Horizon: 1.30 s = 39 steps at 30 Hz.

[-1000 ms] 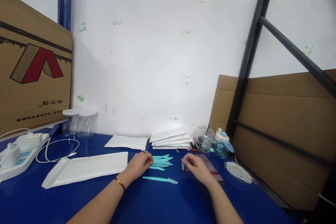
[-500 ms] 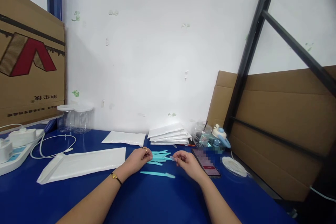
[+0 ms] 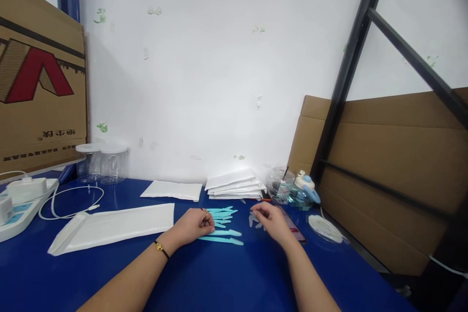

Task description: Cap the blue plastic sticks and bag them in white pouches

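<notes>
My left hand [image 3: 195, 224] is closed, thumb and fingers pinching the handle end of a teal eyebrow razor [image 3: 228, 233]. That razor lies just behind another teal eyebrow razor [image 3: 223, 240] on the blue table, nearly parallel to it. Behind them is a loose pile of several more teal razors [image 3: 221, 213], partly covered by my left fingers. My right hand [image 3: 270, 219] is closed at the fingertips around a small clear blade cap [image 3: 253, 214], partly hidden. Several other clear caps [image 3: 258, 225] lie on the table under this hand.
White padded mailers lie at left [image 3: 117, 224], at the back [image 3: 171, 190] and in a stack [image 3: 236, 185]. Right of my right hand are a phone [image 3: 296, 231], a plastic cup [image 3: 281, 186], a blue-handled bottle [image 3: 304, 190] and a round white packet [image 3: 326, 229]. A power strip [image 3: 29, 219] and clear jars [image 3: 113, 165] stand left.
My left hand has drawn a razor from the pile forward, beside the front one. My right hand has moved right and away from the razors, over the clear caps.
</notes>
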Each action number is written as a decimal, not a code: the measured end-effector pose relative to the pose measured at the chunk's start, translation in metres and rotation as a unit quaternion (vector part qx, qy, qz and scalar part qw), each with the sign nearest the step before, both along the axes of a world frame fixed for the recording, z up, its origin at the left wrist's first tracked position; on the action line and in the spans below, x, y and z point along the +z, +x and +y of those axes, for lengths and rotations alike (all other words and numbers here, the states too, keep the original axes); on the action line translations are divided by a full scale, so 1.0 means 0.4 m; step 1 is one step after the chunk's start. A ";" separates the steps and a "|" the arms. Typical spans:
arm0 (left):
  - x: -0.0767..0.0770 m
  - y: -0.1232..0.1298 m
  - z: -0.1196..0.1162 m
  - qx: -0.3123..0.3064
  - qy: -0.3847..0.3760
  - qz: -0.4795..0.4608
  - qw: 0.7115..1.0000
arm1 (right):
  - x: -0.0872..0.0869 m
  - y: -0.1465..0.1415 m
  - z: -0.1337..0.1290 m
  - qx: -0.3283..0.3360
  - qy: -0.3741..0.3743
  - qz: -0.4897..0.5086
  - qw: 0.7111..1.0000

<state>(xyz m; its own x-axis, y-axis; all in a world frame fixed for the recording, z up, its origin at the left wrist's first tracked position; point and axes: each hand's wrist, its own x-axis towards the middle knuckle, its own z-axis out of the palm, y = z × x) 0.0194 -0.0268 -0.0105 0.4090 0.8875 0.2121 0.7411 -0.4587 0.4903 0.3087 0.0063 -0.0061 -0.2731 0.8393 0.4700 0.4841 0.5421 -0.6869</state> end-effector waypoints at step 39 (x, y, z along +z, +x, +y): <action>0.004 -0.014 0.003 0.022 -0.012 -0.080 0.996 | -0.039 -0.100 -0.005 0.070 -0.115 0.106 0.985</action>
